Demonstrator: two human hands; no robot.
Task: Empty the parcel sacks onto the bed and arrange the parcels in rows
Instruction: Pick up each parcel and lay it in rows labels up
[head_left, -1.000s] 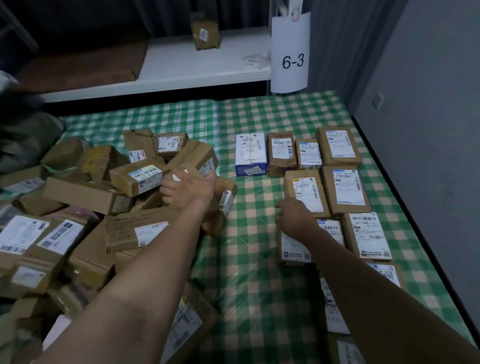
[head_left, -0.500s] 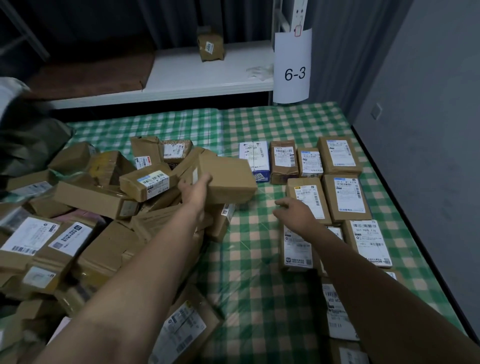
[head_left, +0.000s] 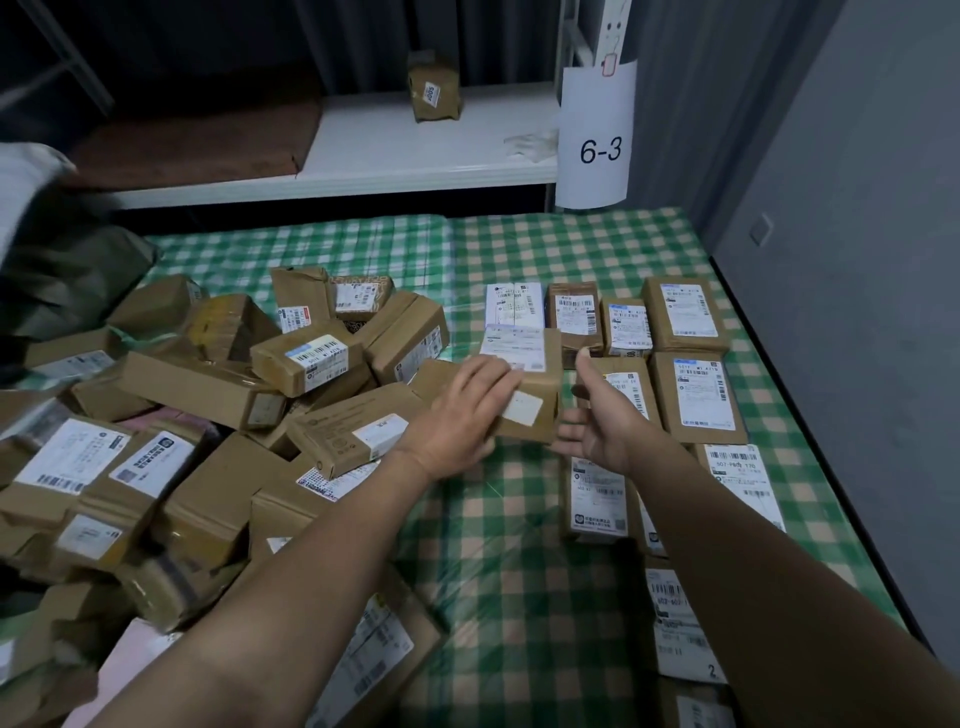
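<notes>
Parcel (head_left: 535, 379) now beside right hand (head_left: 597, 431)

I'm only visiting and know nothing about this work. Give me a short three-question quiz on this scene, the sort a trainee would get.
1. True or false: the loose pile of parcels lies on the person's right side of the bed.
2. What does the white sign read? A) 6-3 B) 3-6 C) 8-3
3. Fill in: the brown parcel between the hands is held by the ____ hand.

Key:
1. False. The pile is on the left and the neat rows are on the right.
2. A.
3. Left. The left hand holds it, and the right hand is open beside it.
</notes>
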